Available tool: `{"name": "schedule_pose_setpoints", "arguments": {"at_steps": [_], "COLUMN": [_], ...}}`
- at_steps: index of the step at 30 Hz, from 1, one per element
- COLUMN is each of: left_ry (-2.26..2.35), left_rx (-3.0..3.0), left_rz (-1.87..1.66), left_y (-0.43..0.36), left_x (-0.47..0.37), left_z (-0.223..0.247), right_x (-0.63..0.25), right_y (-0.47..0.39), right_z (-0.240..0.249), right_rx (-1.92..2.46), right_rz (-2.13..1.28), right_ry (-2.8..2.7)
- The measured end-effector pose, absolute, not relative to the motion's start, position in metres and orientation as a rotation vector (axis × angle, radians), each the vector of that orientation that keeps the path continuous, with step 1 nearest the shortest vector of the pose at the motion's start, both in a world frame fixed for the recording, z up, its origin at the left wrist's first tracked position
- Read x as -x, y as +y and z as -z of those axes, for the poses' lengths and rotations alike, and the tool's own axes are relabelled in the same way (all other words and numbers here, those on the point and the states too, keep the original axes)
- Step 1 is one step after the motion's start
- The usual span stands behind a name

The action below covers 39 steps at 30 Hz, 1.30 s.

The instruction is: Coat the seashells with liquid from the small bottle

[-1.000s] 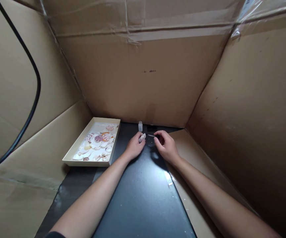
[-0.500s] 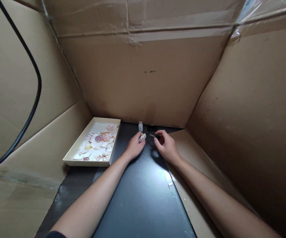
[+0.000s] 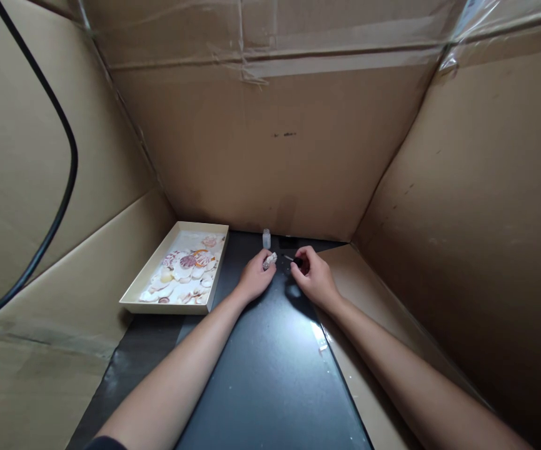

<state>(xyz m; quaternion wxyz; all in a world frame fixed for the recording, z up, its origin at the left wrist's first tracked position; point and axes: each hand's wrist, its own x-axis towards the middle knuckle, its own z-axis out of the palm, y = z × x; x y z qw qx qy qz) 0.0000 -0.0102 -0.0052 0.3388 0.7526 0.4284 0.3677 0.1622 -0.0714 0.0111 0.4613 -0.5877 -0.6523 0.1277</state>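
the right hand (image 3: 318, 279), fingertips closed on a slim brush-like tool (image 3: 297, 261), has turned it slightly, baring more dark handle; the tip sits apart from the pale, rough piece (image 3: 271, 260) pinched in the left hand (image 3: 254, 275), near a small bottle (image 3: 266, 239).

Brown cardboard walls (image 3: 270, 156) with taped seams surround a dark tabletop (image 3: 261, 375) reflecting bright light.

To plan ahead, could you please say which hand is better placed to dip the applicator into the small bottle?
Probably the right hand: it holds the thin applicator, while the left hand grips a whitish piece.
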Motion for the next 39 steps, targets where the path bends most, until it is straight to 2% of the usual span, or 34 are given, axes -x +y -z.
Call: {"name": "schedule_pose_setpoints", "arguments": {"at_steps": [14, 23, 39], "left_ry": [1.122, 1.009, 1.018], "left_rx": [-1.937, -1.807, -1.781], "left_rz": [-0.936, -1.067, -1.0], "left_y": [-0.012, -0.012, -0.012], "left_x": [0.001, 0.001, -0.001], "left_z": [0.005, 0.0, -0.003], "right_x": [-0.162, -0.162, -0.159], "right_y": [-0.072, -0.073, -0.075], "right_z": [-0.011, -0.011, -0.014], "right_rx": [1.371, 1.31, 1.315], "right_rz": [-0.362, -0.353, -0.334], "right_ry": [-1.647, -1.611, -1.583]}}
